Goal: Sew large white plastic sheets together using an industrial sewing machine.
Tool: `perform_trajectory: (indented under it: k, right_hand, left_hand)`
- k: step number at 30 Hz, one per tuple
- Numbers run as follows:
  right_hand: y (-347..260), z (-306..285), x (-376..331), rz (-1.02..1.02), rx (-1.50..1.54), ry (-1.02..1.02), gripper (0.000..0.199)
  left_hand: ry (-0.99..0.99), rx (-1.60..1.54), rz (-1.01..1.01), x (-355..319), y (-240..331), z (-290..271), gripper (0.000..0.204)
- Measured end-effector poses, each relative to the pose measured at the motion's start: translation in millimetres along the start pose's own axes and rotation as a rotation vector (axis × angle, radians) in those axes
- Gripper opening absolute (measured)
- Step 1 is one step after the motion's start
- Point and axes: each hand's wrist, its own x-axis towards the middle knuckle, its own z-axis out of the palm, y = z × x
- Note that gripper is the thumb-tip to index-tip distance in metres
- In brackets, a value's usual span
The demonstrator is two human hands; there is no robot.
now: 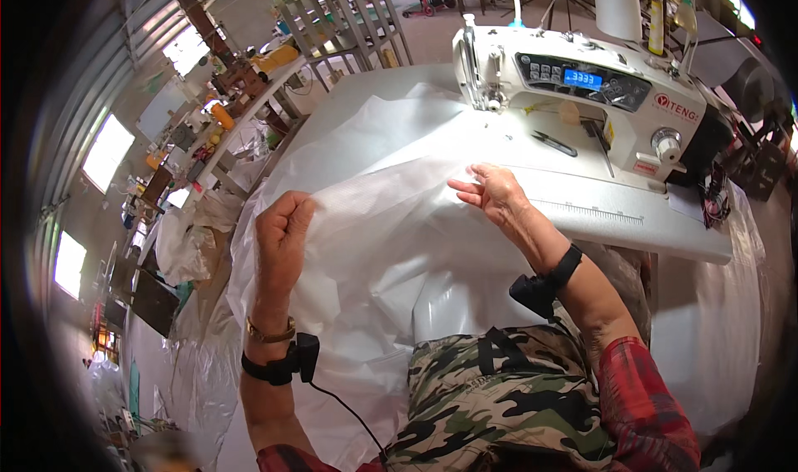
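A thin, translucent white sheet (366, 260) drapes over the table and down across my lap. My left hand (283, 223) is closed on its upper edge, and that edge runs taut toward the right. At the other end of this stretch is my right hand (492, 191), its fingers apart and the fingertips beside the sheet; no firm grip shows. Just beyond it stands a white sewing machine (573, 81) with a lit blue display. Its needle area is brightly lit, and part of the sheet lies close to it.
Small dark thread snips (554, 144) lie on the machine bed, left of a thin dark rod (600, 148). A ruler scale (588, 212) runs along the table's near side. A white thread cone (618, 12) stands behind the machine. Cluttered benches (220, 148) line the left.
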Motion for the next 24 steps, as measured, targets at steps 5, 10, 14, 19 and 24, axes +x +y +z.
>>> perform_trajectory:
  k: [5,10,14,19,24]
  right_hand:
    - [30,-7,19,0.016,0.000,-0.052,0.026]
    - [49,-8,-23,-0.062,-0.065,-0.296,0.017]
    - [58,-11,-70,-0.097,-0.089,-0.498,0.015]
    - [73,-35,-120,0.103,-0.037,-0.770,0.012]
    - [52,-40,-161,0.055,-0.348,-0.729,0.016]
  left_hand:
    - [-0.006,-0.036,0.008,2,-1,-1,0.021]
    - [-0.032,0.022,-0.091,-8,-1,-2,0.021]
    - [-0.147,0.000,-0.028,-27,-3,4,0.019]
    - [-0.395,-0.234,-0.405,-84,-4,33,0.017]
    - [-0.461,-0.292,-0.423,-137,11,86,0.014]
